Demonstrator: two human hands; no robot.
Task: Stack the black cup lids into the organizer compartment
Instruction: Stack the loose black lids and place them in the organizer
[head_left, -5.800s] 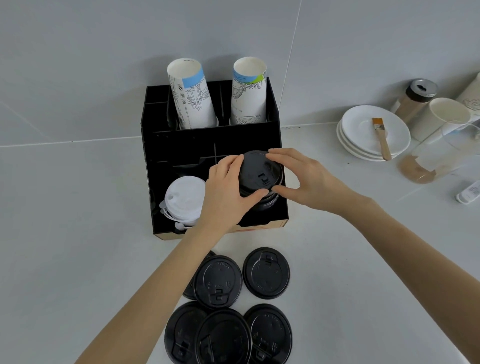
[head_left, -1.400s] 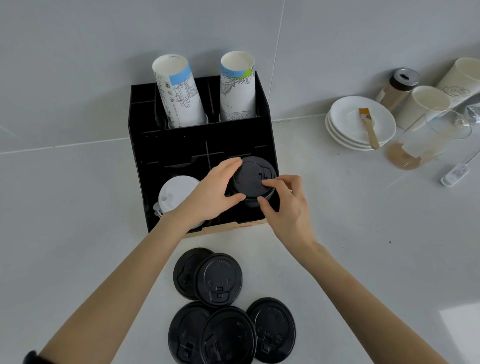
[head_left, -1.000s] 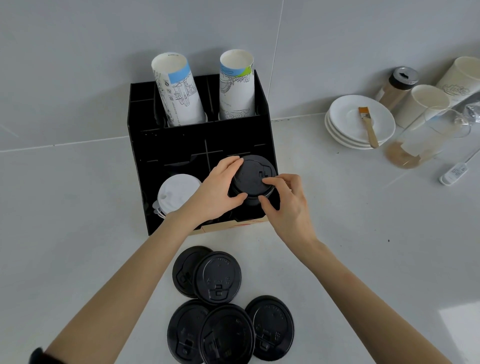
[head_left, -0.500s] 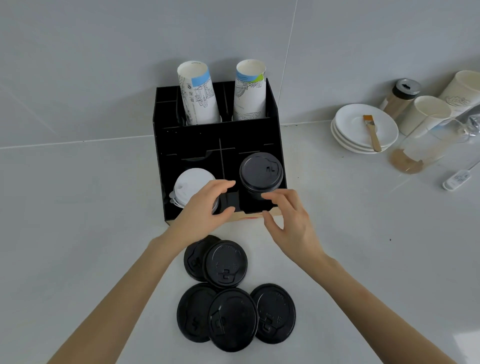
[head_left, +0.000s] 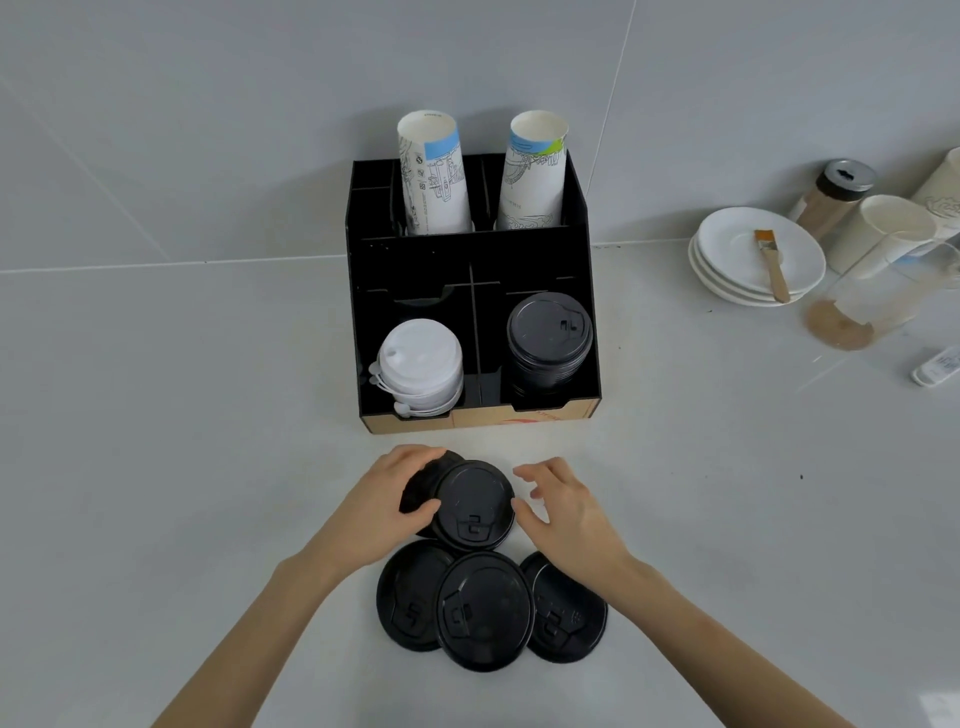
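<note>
Hands low over the worktop (head_left: 156, 441) — we see both forearms reach in from the bottom edge toward a pair of overlapping black lids (head_left: 470, 504) lying just in front of the organizer (head_left: 415, 260). Our left hand (head_left: 387, 506) curls around the left rim of the upper lid, thumb pressed on top and fingers over the far edge, gripping it. Our right hand (head_left: 563, 512) sits at the lid's right side with fingers spread apart, thumb tip near or at the rim; we cannot tell if it touches. Three more loose black lids (head_left: 485, 608) overlap nearer to us. A black lid stack (head_left: 549, 338) fills the organizer's front right compartment, white lids (head_left: 420, 364) the front left, two paper-cup stacks (head_left: 483, 171) the back. Pale grey worktop meets a grey tiled wall (head_left: 208, 104); off right stand stacked white plates (head_left: 727, 254) bearing a brush (head_left: 770, 264) — cups and a shaker behind them.
</note>
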